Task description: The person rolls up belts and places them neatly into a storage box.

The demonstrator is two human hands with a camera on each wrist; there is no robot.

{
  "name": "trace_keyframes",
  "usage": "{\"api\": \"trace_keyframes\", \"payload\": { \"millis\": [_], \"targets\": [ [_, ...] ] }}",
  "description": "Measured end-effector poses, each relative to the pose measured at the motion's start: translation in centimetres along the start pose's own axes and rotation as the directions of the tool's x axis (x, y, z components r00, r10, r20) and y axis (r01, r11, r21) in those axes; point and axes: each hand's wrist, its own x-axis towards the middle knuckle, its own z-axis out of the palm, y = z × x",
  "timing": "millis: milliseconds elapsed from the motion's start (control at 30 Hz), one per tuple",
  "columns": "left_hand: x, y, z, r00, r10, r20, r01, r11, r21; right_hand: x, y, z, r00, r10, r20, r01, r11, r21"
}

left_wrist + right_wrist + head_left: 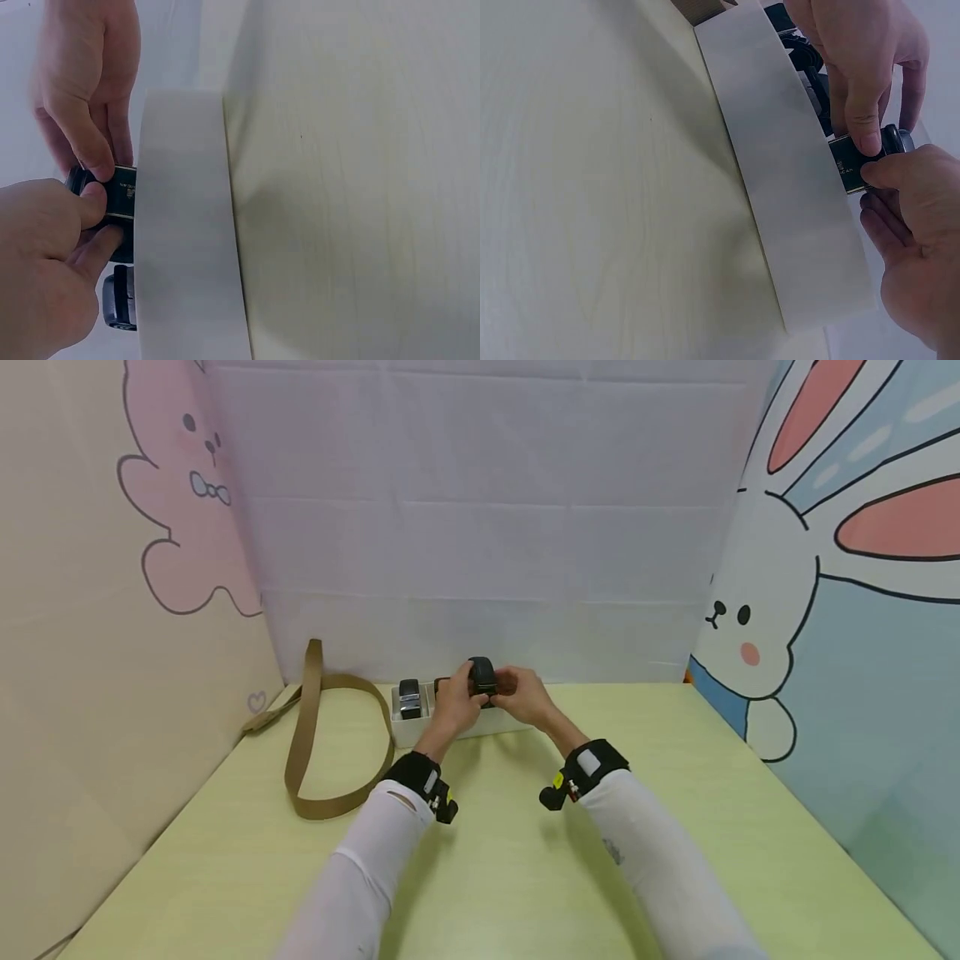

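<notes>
Both hands hold a rolled black belt point(482, 675) at the top of a long white box point(480, 724). My left hand point(457, 703) grips its left side, thumb pressed on the dark face of the buckle point(847, 166), which carries fine gold-coloured lettering. From the other side my right hand point(525, 696) pinches the same roll, its thumb close to the left thumb in the right wrist view. The roll's lower part is hidden behind the box's front wall. Another rolled belt point(409, 696) with a shiny silver buckle sits in the box's left end.
Left of the box, a long tan belt point(303, 752) lies in a loose loop on the pale yellow table point(495, 868). More dark rolled belts point(804, 54) show inside the box. Behind it rises a white cloth wall point(480, 543), with printed panels on both sides.
</notes>
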Motion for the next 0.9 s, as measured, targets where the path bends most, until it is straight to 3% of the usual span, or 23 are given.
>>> {"api": "trace_keyframes", "payload": {
  "millis": [200,300,433,567,633,700,767,900],
  "targets": [
    [-0.2,0.0,0.5,0.998,-0.003,0.056,-0.002,0.995,0.095,-0.6,0.4,0.4,1.0,0.003,0.008,-0.002,0.986,-0.167],
    [1.6,-2.7,1.9,0.995,0.025,0.093,-0.041,0.983,0.18,-0.8,0.3,0.5,1.0,0.024,0.019,-0.019,0.979,-0.202],
    [5.0,-7.7,4.7,0.992,0.031,0.126,-0.063,0.963,0.261,-1.0,-0.2,0.5,0.998,0.038,0.051,-0.025,0.97,-0.24],
    [7.1,-10.1,6.0,0.982,0.021,0.186,-0.08,0.947,0.311,-1.2,-0.5,0.6,0.997,0.032,0.076,-0.01,0.959,-0.282],
    [7.5,-10.5,6.2,0.979,0.029,0.204,-0.102,0.928,0.357,-1.2,-0.5,0.6,0.996,0.018,0.084,0.008,0.954,-0.299],
    [7.2,-10.1,5.9,0.978,0.026,0.207,-0.104,0.922,0.373,-1.3,-0.4,0.7,0.996,0.001,0.091,0.027,0.949,-0.314],
    [5.7,-8.5,4.7,0.981,0.038,0.192,-0.112,0.912,0.394,-1.5,-0.3,0.8,0.996,-0.022,0.087,0.049,0.943,-0.328],
    [0.9,-2.5,0.2,0.981,0.092,0.17,-0.15,0.917,0.369,-2.5,-0.4,1.1,0.994,-0.106,-0.026,0.088,0.924,-0.372]
  ]
}}
